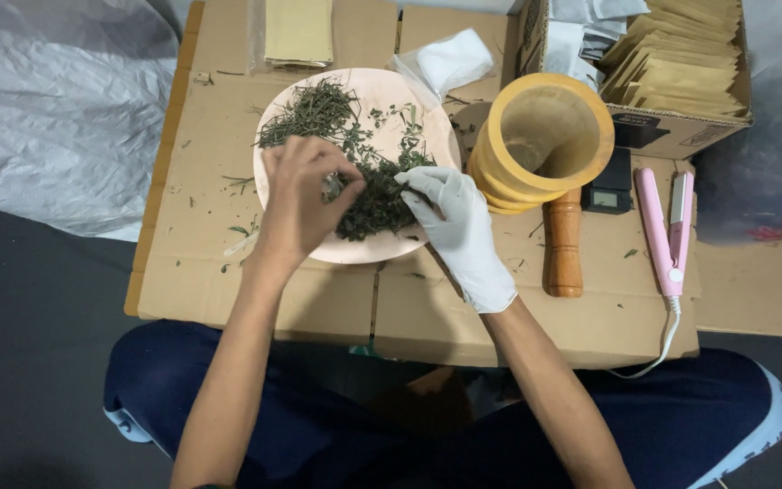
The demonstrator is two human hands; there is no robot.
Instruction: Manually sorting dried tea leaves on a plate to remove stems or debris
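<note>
A pale pink plate [418, 127] on flattened cardboard holds a heap of dried green herbs [319, 113]. My bare left hand [296, 199] hovers over the plate's near side, fingers curled and pinching into the herbs. My right hand [459, 226], in a white glove, pinches a clump of herbs at the plate's middle right. The two hands' fingertips almost meet over the pile. What sits between the left fingers is partly hidden.
A wooden mortar [545, 136] and pestle [564, 240] stand right of the plate. A small black scale [610, 186], a pink flat-iron sealer [667, 231], a box of tan packets [681, 63], a stack of envelopes [298, 32] and white pouches [450, 59] surround it. My crossed legs lie below.
</note>
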